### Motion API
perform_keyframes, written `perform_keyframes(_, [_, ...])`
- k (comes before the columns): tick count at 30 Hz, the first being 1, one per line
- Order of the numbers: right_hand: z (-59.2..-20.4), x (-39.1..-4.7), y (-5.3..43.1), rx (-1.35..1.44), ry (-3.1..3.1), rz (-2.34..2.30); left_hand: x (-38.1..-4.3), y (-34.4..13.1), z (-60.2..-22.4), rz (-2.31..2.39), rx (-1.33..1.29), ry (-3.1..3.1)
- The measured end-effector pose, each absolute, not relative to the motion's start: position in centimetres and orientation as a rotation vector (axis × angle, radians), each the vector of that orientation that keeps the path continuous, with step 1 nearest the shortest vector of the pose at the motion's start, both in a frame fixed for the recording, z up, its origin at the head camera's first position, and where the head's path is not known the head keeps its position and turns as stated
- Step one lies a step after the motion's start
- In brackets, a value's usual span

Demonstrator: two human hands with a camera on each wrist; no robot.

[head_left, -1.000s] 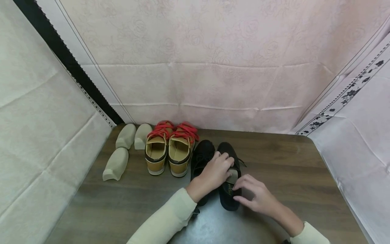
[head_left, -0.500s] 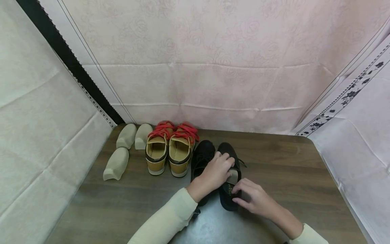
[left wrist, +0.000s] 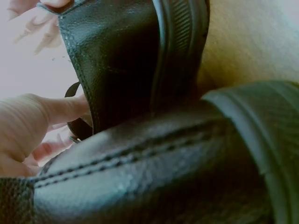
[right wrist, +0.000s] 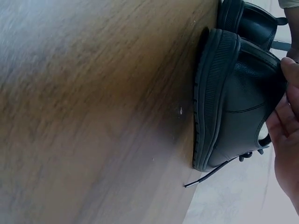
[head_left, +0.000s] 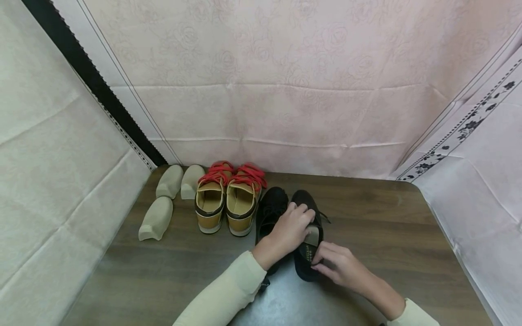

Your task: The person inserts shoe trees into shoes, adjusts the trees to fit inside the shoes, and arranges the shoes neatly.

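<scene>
A black leather lace-up shoe (head_left: 303, 271) stands on the wooden surface, with a pale patch and gold lettering on its insole. My left hand (head_left: 287, 228) reaches across and grips its front opening near the laces. In the left wrist view that hand's thumb (left wrist: 65, 108) lies against the shoe's edge. At the rear right, my right hand (head_left: 338, 265) pinches the collar between thumb and fingers. The matching black shoe (head_left: 274, 199) stands close on the left, partly hidden under my left forearm; its side (left wrist: 140, 172) fills the front of the left wrist view.
Tan shoes (head_left: 240, 222) with red laces stand left of the black pair. Several cream shoe inserts (head_left: 157, 219) lie at the far left. A loose lace (right wrist: 210, 176) trails from the gripped shoe. Pale patterned cloth (head_left: 261, 113) walls the back and sides of the wooden surface (head_left: 379, 217).
My right hand's thumb and fingers have drawn together at the shoe's rear collar. My left hand stays almost where it was, and the shoes have not visibly moved.
</scene>
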State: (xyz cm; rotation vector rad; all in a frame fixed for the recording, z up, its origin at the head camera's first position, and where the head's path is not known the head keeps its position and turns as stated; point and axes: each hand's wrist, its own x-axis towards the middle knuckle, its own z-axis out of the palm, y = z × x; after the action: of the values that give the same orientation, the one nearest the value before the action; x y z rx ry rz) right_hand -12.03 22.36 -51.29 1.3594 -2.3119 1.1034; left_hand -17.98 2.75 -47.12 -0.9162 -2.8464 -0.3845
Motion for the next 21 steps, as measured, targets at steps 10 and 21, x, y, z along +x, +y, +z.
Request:
perform_keyframes(10, [-50.99, -11.69, 22.3, 1.33, -2.362, 1.109, -18.14, 3.03, -47.37, -0.39, -0.893, -2.84])
perform_keyframes(21, [-50.96, -11.68, 22.34, 1.367, -2.344, 1.075, -18.12, 3.58, -47.48, -0.386, -0.838, -2.832])
